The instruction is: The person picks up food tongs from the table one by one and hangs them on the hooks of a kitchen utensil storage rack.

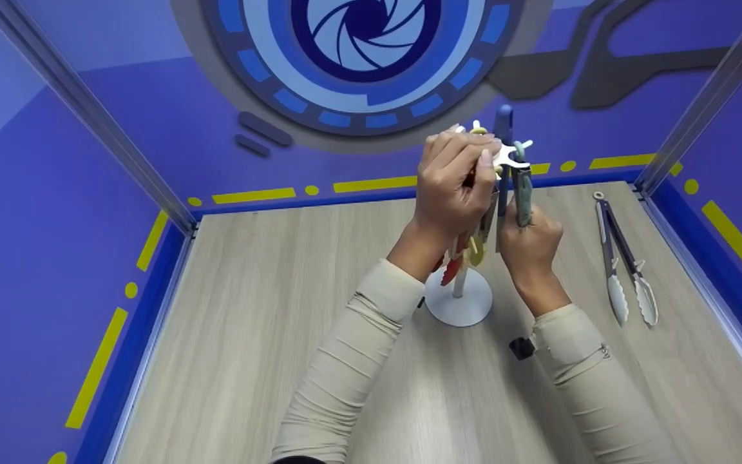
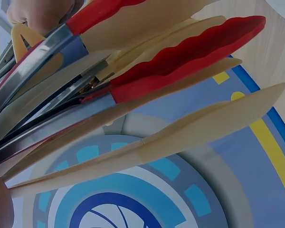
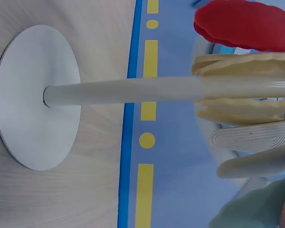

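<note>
A white stand [image 1: 458, 312] with a round base and a hooked top stands on the table, hung all round with several tongs. My left hand [image 1: 451, 174] grips the top of the stand, fingers curled over it and thumb beside the white hooks [image 1: 505, 156]. Just right of the pole, my right hand [image 1: 532, 241] holds the green tongs [image 1: 523, 200], whose upper end is at a hook; their green tip [image 3: 251, 204] shows in the right wrist view. Red tongs [image 2: 190, 54] and beige ones fan out below my left hand. A blue handle [image 1: 504, 125] rises behind the hooks.
Another pair of tongs [image 1: 617, 299] with pale scalloped tips lies spread on the table [image 1: 268, 335] at the right. Blue printed walls [image 1: 133, 129] enclose the back and sides. A small black object [image 1: 522, 348] shows by the right sleeve.
</note>
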The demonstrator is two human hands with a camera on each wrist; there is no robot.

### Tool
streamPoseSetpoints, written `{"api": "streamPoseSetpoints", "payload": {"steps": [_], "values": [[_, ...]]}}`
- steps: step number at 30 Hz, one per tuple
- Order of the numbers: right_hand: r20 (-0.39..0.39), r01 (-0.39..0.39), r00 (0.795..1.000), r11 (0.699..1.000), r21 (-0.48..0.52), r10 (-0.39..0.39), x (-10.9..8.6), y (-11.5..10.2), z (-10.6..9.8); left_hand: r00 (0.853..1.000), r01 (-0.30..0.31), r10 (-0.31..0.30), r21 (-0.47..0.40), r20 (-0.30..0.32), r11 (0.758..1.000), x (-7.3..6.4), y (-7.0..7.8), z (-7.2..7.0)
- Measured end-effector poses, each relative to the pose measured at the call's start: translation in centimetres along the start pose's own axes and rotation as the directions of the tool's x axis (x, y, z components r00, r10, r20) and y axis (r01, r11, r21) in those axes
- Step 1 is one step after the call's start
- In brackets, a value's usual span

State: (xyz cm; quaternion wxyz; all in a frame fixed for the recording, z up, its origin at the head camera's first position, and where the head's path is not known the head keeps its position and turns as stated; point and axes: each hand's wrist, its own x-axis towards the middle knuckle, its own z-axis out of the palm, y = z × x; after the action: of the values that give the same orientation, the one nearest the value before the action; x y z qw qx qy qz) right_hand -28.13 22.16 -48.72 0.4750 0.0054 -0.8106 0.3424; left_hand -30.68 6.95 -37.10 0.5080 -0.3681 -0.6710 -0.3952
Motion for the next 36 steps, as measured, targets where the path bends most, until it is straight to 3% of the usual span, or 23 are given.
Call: {"api": "streamPoseSetpoints", "payload": {"steps": [8,13,20,29,36], "values": [[0.031,0.091,0.996,0.994,-0.064,-0.089,-0.3,-0.4,-0.2,1.0,0.013,-0.013,0.016,-0.015,1.0,-0.1,0.2,0.1],[0.058,0.108,0.993,0.991,-0.079,-0.103,-0.4,-0.5,-0.2,1.0,0.017,-0.016,0.029,-0.014,0.999,-0.1,0.4,0.0],[0.025,0.065,0.998,0.997,-0.03,-0.064,-0.4,-0.3,0.7,1.0,0.001,-0.002,0.038,0.016,0.999,0.1,0.4,-0.2],[0.056,0.026,0.998,0.999,0.026,-0.028,-0.3,0.1,1.4,0.996,-0.035,0.032,0.031,0.089,0.999,0.8,0.4,-1.4],[0.071,-0.02,0.997,0.992,0.127,0.011,0.1,0.2,1.9,0.977,-0.121,0.124,-0.027,0.174,0.992,2.2,-0.6,-2.3]]}}
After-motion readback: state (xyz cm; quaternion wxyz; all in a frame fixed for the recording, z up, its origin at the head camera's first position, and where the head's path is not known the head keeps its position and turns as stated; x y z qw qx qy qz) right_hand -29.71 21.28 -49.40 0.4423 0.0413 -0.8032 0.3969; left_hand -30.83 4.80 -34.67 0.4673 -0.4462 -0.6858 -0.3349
